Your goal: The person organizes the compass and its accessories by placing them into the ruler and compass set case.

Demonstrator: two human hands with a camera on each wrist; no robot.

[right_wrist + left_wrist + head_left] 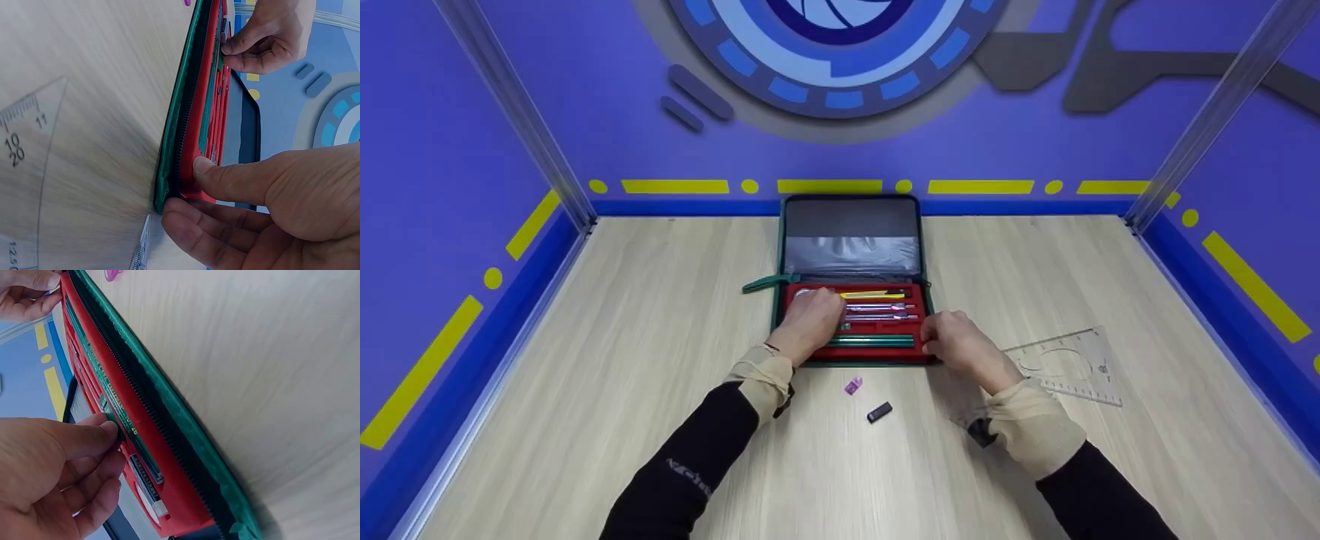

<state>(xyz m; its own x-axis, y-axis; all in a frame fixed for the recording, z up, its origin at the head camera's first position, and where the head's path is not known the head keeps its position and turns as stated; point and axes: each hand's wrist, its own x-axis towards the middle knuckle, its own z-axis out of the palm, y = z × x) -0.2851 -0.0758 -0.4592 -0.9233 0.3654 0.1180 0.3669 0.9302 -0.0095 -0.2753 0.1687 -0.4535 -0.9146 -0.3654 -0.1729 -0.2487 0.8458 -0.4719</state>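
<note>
An open zip case (851, 225) with a green edge lies at the middle of the table. Its red tray (916, 294) holds a yellow pencil (874, 295), silver drawing tools (885, 307) and green pencils (877, 341). My left hand (817, 319) is on the tray's left part. In the left wrist view the left hand (115, 439) has its thumb and curled fingers pinching the end of a green pencil (90, 360). My right hand (941, 345) holds the case's right front corner. In the right wrist view the right hand (191, 191) has its thumb on the red tray and its fingers under the case (180, 112).
A small purple piece (853, 385) and a small black piece (879, 412) lie on the wooden table (622, 337) just in front of the case. A clear plastic ruler template (1069, 364) lies to the right of my right hand. Blue walls enclose the table.
</note>
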